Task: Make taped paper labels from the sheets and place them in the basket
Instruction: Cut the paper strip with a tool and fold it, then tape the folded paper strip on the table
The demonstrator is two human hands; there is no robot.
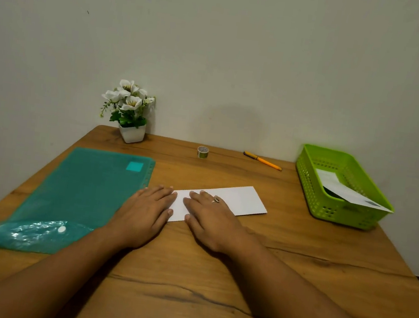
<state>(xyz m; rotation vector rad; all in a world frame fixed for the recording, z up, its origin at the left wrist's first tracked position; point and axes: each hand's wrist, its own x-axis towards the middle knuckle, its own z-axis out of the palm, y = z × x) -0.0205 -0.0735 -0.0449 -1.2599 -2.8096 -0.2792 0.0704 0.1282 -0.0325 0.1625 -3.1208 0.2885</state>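
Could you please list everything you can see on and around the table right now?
table: one, brown wood, against the wall
folder: one, teal, left side of the table
plant: one, white flowers in a white pot, far left corner
tape: one roll, clear, far middle
pen: one, orange, far edge, right of the tape
basket: one, green, right side
sheet: one, white, in the basket, a corner over its rim
paper: one, white, table centre
left hand: flat at the paper's left end
right hand: flat on the paper
ring: one, on the right hand
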